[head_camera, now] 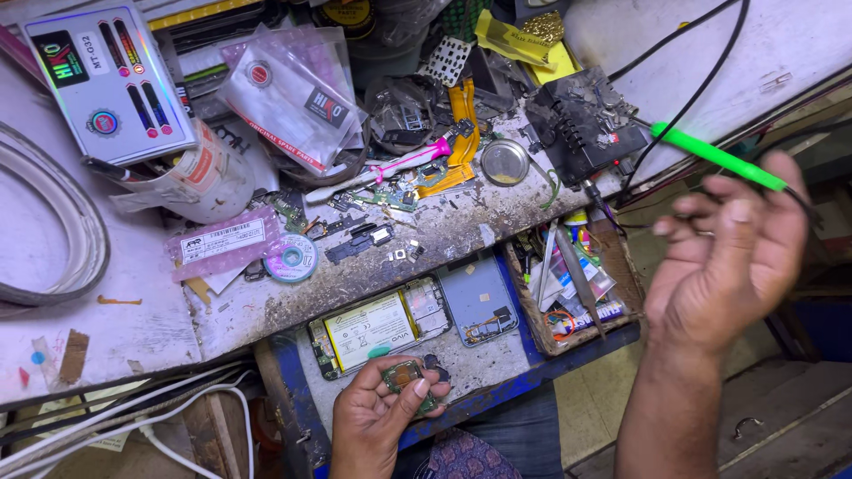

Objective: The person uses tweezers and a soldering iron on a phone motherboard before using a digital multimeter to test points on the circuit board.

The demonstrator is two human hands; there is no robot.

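Small green circuit board [404, 376] with a square metal component: pinched between thumb and fingers of the left hand [377, 417], low at the front edge of the worktop [160, 328]; grip closed on it.

Green-handled soldering iron [717, 157] with black cord: passes behind the fingers of the right hand [723, 257], raised to the right of the worktop; whether that grip is actually closed on it cannot be told, the palm facing the camera with fingers loosely curled.

Opened smartphone [380, 325] showing battery and boards: flat in a blue-edged tray, just above the left hand.

Grey phone back panel [479, 302]: beside the opened phone, to its right.

Wooden box [621, 266] of small tools and tubes: right of the panel.

Round metal tin [504, 162], pink-handled brush [390, 168], black power unit [586, 124]: further back on the cluttered worktop.
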